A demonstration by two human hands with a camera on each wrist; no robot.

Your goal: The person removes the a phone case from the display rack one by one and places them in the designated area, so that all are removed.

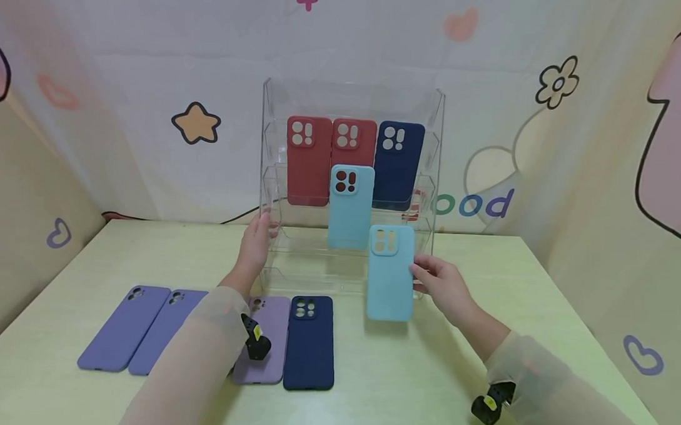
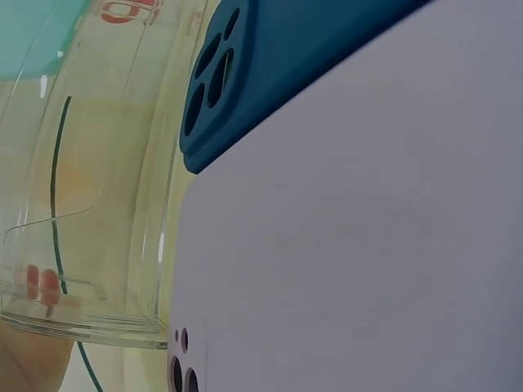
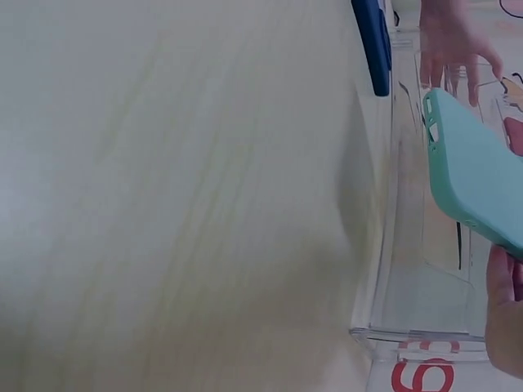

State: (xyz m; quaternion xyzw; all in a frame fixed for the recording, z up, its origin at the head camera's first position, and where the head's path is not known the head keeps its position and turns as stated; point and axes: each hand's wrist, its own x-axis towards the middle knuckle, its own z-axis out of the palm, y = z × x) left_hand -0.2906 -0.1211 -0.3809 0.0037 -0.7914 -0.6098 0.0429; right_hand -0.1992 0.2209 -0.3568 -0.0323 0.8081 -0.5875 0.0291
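A clear tiered display rack [image 1: 293, 279] stands on the table. My left hand [image 1: 253, 244] grips its left side wall; in the left wrist view the fingertips [image 2: 49, 286] show through the plastic. Between thumb and fingers, my right hand [image 1: 442, 288] pinches the right edge of a light blue phone case [image 1: 390, 283], held upright before the rack's lower right. Another light blue phone case [image 1: 350, 219] stands in a middle tier. Behind and above it stand two red phone cases [image 1: 308, 174] and a dark blue phone case [image 1: 398, 171].
On the table before the rack lie two violet-blue phone cases [image 1: 123, 330], partly under the left sleeve, a lilac phone case [image 1: 268, 347] and a dark blue phone case [image 1: 310, 349]. A printed curtain [image 1: 210, 64] hangs behind the table [image 1: 424, 390].
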